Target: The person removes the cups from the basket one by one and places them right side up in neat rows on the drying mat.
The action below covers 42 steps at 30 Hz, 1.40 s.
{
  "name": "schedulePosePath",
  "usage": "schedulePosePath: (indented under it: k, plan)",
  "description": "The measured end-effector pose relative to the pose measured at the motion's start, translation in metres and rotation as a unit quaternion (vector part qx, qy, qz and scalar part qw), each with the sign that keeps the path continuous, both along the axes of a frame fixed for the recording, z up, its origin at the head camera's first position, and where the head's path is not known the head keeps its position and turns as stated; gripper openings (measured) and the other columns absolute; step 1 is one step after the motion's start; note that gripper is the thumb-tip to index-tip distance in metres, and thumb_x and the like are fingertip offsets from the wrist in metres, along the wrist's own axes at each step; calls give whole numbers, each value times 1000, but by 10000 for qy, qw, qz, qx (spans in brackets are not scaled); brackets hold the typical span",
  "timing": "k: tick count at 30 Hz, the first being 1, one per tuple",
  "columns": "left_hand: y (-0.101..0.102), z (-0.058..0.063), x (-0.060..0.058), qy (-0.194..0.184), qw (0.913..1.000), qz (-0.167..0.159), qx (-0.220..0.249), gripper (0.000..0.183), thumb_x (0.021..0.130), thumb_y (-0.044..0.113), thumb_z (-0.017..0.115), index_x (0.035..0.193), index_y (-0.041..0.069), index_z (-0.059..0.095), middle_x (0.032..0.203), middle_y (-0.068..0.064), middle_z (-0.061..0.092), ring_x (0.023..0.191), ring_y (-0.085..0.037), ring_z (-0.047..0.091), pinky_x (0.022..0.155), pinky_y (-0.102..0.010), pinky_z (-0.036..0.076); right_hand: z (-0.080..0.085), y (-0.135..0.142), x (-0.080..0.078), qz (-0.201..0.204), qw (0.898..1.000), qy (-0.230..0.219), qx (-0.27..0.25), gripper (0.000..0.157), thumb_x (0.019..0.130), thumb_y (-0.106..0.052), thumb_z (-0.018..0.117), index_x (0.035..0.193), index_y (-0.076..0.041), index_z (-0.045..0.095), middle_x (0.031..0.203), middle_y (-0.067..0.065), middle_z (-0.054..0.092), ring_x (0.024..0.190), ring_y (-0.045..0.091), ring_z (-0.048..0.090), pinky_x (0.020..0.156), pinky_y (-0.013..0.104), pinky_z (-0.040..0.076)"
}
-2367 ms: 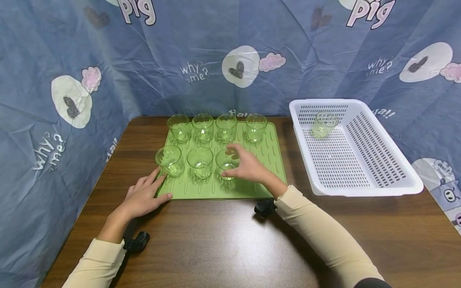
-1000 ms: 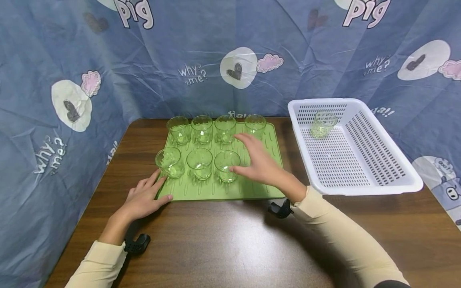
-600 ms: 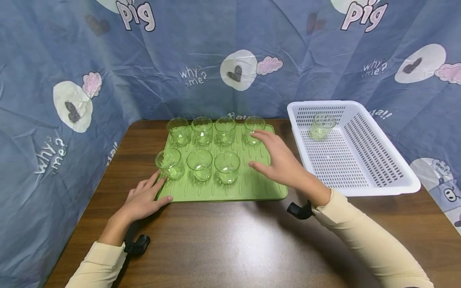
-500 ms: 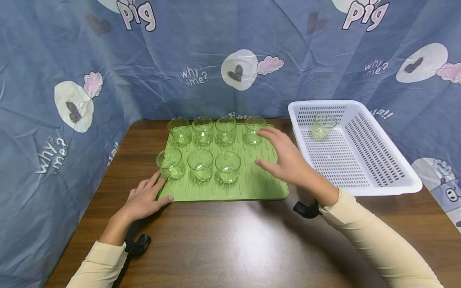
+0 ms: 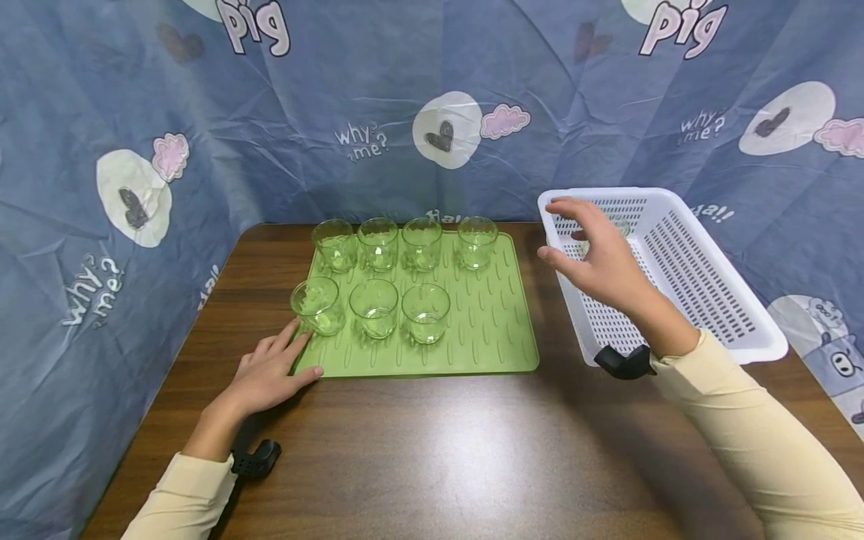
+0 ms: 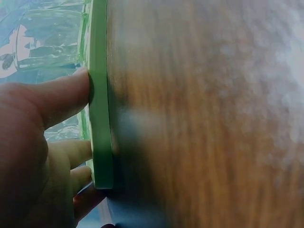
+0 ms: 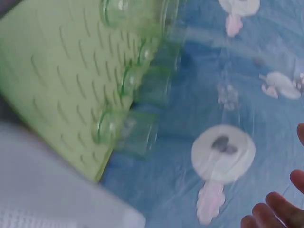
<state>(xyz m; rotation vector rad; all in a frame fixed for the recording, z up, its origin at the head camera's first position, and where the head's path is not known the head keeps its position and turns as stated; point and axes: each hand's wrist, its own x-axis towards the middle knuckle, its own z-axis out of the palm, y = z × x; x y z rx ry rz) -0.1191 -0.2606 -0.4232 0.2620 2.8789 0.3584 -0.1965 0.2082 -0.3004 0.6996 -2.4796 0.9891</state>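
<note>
My left hand [image 5: 270, 371] rests at the front left corner of the green mat [image 5: 486, 322], fingers spread. In the left wrist view its thumb and fingertips touch the mat's edge. Glass tumblers stand upright on the mat: several in the back row, with a tumbler [image 5: 478, 244] at its right end, and three in front, with a tumbler [image 5: 426, 315] rightmost. My right hand [image 5: 604, 259] hovers over the left side of the white basket [image 5: 732, 285], fingers bent apart, holding nothing. Behind it, a tumbler [image 5: 622, 226] in the basket is mostly hidden.
The perforated basket stands on the brown wooden table [image 5: 432, 450], right of the mat. A blue printed cloth [image 5: 378, 75] hangs behind the table. Each wrist wears a black camera, such as the right camera [image 5: 624, 363].
From beside the front right tumbler, my right hand has moved right, across the mat and over the basket. The tumbler stays on the mat. My left hand has stayed put.
</note>
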Motion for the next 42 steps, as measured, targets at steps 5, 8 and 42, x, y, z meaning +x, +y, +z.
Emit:
schedulePosePath:
  k: [5,8,42]
  plan:
    - [0,-3,2,-77,10000,18,24,81,87,62,41,146,10,24,156,-13,4,132,-43,20,88,-67,23,7,23,-18,-536,9973,-454,-198,49,82,-15,66,127,-6,51,129,11,50,118,26,48,88,43,45]
    - [0,-4,2,-43,10000,-2,25,80,88,62,41,146,10,25,155,-14,5,132,-43,20,88,-67,23,10,37,-27,-857,9928,-757,-344,46,84,-18,64,126,-6,52,127,12,51,117,27,48,89,32,45]
    - [2,3,1,127,9999,-28,-4,76,88,58,44,144,8,29,154,-16,10,129,-44,24,86,-67,26,-21,89,-70,-1352,9614,-2319,597,63,87,-37,57,133,3,38,135,27,43,123,43,41,97,54,35]
